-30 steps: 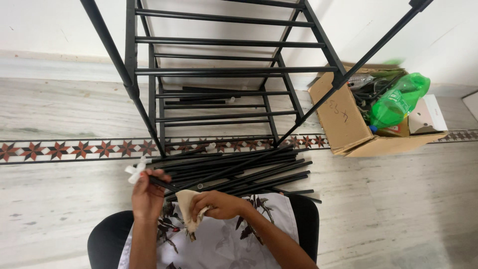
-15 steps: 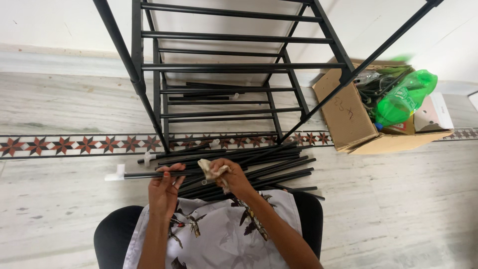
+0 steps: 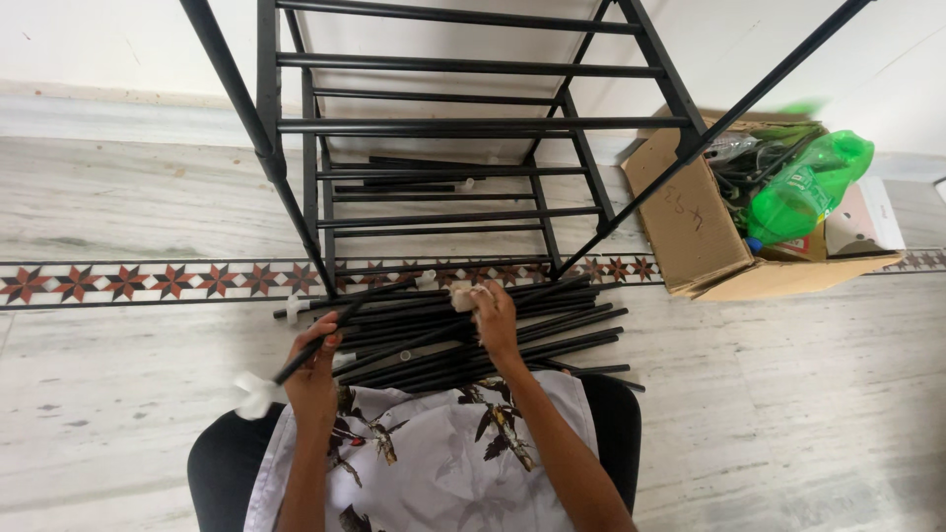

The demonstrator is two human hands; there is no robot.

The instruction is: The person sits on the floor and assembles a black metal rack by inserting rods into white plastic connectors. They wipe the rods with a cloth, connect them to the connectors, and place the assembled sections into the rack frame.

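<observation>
Here your left hand (image 3: 315,366) grips a black rod (image 3: 320,342) near its white end cap (image 3: 254,394), while your right hand (image 3: 490,313) pinches a cloth (image 3: 461,299) over the rod pile (image 3: 512,340). The rod looks light, stiff and smooth; hold near that end.
</observation>
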